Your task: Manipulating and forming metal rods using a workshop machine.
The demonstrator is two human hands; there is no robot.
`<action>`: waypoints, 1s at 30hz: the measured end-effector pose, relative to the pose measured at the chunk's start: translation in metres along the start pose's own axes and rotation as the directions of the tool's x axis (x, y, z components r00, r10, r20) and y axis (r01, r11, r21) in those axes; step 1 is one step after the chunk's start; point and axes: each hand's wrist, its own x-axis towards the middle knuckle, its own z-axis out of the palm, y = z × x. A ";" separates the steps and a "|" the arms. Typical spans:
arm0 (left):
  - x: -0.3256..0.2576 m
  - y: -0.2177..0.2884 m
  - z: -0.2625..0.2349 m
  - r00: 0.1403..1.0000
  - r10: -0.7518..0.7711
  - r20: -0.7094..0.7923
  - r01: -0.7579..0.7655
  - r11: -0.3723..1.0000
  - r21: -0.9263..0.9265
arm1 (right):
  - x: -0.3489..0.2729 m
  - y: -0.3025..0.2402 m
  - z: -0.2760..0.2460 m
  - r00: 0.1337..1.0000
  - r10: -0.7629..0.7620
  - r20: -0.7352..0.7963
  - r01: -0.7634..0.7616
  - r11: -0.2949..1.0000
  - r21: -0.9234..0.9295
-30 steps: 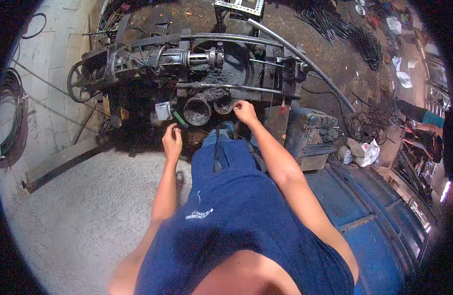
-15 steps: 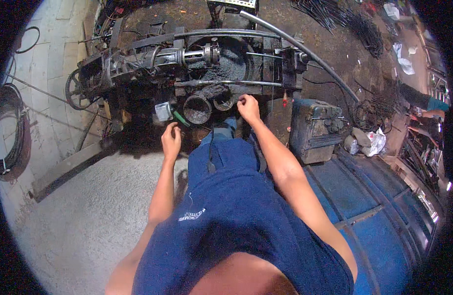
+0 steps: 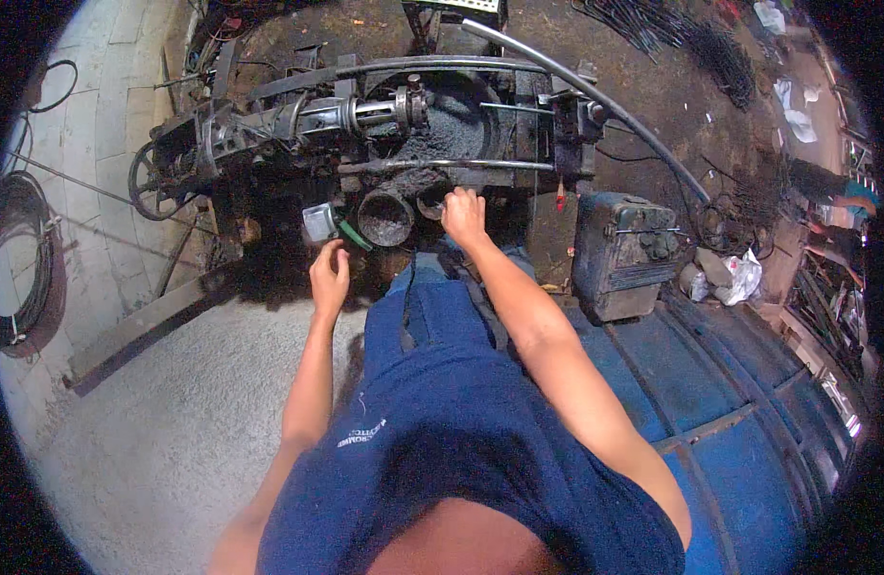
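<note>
My right hand (image 3: 464, 215) is closed, its fingers bent down over the right side of a small round container (image 3: 430, 204); what is in the fingers is hidden. Left of that container stands a wider round metal can (image 3: 385, 218) with grey granular stuff inside. My left hand (image 3: 329, 278) hangs in front of a green handle (image 3: 355, 235), fingers loosely curved and apart, with nothing visible in them. Beside the handle sits a small pale, boxy container (image 3: 319, 221). Behind both cans is a dark greasy machine (image 3: 317, 117) with rods and a round pan of grey chips (image 3: 449, 129).
A long metal pipe (image 3: 595, 113) slants across the machine's right end. To my right a dirty dark case (image 3: 622, 257) stands near a blue ribbed surface (image 3: 710, 422). A handwheel (image 3: 152, 182) and coiled hose (image 3: 20, 259) are at left. Another person's arm (image 3: 849, 203) shows far right.
My right hand has moved left, from beside the small container to over its right side, and its fingers now point down. My left hand has shifted slightly left and down.
</note>
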 end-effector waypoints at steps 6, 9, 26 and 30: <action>0.010 0.030 0.004 0.999 0.029 -0.022 -0.029 1.000 -0.009 | 0.030 0.029 -0.102 0.962 -0.102 -0.252 0.167 0.952 0.254; 0.038 0.058 0.019 0.982 0.186 -0.012 -0.186 0.982 -0.009 | 0.070 0.056 -0.147 0.917 -0.096 -0.386 0.174 0.970 0.173; 0.171 0.192 0.105 0.780 0.615 0.111 -0.605 0.788 -0.117 | 0.137 0.098 -0.167 0.969 -0.196 -0.153 0.219 0.964 0.149; 0.194 0.204 0.121 0.812 0.557 0.174 -0.558 0.828 -0.050 | 0.138 0.103 -0.165 0.957 -0.231 -0.173 0.255 0.958 0.128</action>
